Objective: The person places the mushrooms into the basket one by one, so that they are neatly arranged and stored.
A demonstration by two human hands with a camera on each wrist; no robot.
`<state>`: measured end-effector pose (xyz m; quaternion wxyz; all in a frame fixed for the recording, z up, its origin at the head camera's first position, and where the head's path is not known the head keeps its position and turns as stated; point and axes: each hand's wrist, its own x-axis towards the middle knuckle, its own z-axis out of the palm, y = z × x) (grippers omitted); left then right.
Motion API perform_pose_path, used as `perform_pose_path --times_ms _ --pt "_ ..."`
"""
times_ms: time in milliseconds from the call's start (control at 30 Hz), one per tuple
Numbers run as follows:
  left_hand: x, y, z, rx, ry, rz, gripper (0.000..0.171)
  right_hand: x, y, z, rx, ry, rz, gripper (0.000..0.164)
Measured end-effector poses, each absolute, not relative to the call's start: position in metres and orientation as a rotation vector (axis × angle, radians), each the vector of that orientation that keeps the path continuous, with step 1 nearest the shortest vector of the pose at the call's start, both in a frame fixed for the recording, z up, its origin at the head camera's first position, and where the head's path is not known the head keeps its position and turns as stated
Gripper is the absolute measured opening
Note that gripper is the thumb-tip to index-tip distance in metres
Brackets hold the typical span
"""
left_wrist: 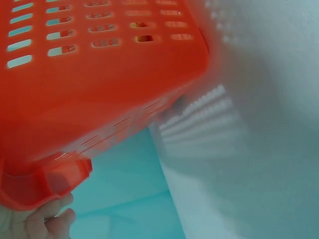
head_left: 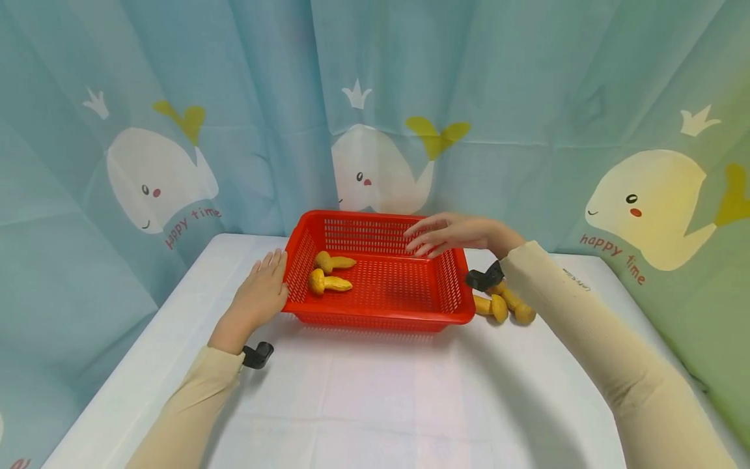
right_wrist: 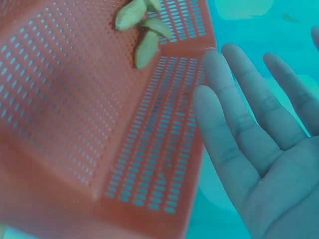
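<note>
A red plastic basket (head_left: 375,317) with slotted walls stands on the table. Inside it, near the left wall, lie two yellow mushrooms (head_left: 331,283), also seen in the right wrist view as pale shapes (right_wrist: 147,50). My left hand (head_left: 260,290) rests at the basket's left rim with its fingers extended; in the left wrist view its fingertips (left_wrist: 50,219) sit right at the rim. Over the back right part of the basket my right hand (head_left: 448,233) hovers, fingers spread and holding nothing. More yellow mushrooms (head_left: 498,309) lie outside the basket at its right, partly hidden by the right wrist.
A white cloth covers the table (head_left: 351,404). Behind and around it hangs a blue-green curtain (head_left: 263,65) printed with whales, close to the basket's back rim. Black camera mounts (head_left: 258,355) are strapped on both wrists.
</note>
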<state>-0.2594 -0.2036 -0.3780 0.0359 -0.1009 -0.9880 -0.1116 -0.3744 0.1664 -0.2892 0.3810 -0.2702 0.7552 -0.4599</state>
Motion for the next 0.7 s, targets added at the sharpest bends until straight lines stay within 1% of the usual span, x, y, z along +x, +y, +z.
perform_pose_path --times_ms 233,433,567,700 --pt "-0.259 -0.202 -0.377 -0.35 -3.019 -0.305 0.06 -0.365 0.203 -0.281 -0.697 1.961 -1.172 0.045" --pt "-0.259 -0.201 -0.378 -0.366 -3.025 -0.289 0.06 -0.36 0.233 -0.281 -0.677 2.007 -1.16 0.043" --pt "-0.259 -0.2 -0.377 -0.374 -3.041 -0.297 0.061 -0.357 0.249 -0.282 -0.659 2.032 -1.167 0.045" --pt "-0.258 -0.2 -0.376 -0.389 -3.04 -0.297 0.061 -0.353 0.264 -0.284 -0.666 2.039 -1.179 0.041"
